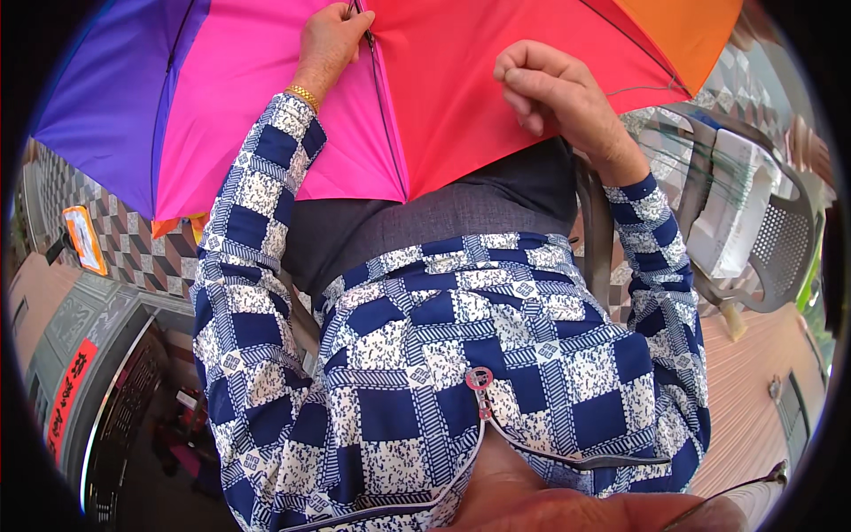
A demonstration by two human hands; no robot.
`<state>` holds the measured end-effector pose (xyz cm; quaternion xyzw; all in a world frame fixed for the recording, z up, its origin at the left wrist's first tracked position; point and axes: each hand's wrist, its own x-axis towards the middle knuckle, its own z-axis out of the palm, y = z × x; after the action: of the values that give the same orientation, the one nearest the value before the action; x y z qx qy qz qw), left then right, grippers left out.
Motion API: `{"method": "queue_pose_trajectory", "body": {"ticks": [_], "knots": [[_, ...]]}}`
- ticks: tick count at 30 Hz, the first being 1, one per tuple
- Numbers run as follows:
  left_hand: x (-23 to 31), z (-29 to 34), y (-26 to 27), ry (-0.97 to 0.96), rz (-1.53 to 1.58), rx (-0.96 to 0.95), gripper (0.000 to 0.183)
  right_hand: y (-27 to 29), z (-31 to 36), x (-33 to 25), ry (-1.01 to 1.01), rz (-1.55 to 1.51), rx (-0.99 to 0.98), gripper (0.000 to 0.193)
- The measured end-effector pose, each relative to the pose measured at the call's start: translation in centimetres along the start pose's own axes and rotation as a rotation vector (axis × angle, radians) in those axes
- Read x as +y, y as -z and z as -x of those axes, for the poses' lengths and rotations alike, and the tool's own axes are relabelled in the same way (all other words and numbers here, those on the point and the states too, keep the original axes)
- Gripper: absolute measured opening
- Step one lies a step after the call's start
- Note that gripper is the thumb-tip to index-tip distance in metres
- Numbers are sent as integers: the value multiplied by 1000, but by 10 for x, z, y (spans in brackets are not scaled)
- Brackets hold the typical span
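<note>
A rainbow umbrella (452, 106) lies spread over my lap, its inside facing me, with purple, pink, red and orange panels. At the seam between pink and red, my left hand (332, 46) pinches a dark metal rib (383, 111). My right hand (563, 93) is raised over the red panel, thumb and forefinger pressed together and the other fingers curled. Whatever sits in that pinch, if anything, is too small to make out. A thin loose thread (645, 88) trails near the tip of the rib between red and orange.
To my right stands a grey plastic chair (789, 232) with a white box (737, 199) and green strands on it. Patterned tiles (133, 253) cover the ground. An orange-edged board (86, 239) is at the left, near a doorway with a red paper strip (73, 399).
</note>
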<state>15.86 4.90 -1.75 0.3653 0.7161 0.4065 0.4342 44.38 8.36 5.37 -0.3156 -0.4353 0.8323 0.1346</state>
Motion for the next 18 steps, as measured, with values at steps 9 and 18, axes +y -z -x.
{"method": "queue_pose_trajectory", "body": {"ticks": [9, 18], "knots": [[15, -5, 30, -167, -568, 259, 26, -12, -15, 53, 614, 1287, -296, 9], [-1, 6, 81, -63, -1070, 625, 49, 41, -18, 55, 783, 1159, -277, 6]]}}
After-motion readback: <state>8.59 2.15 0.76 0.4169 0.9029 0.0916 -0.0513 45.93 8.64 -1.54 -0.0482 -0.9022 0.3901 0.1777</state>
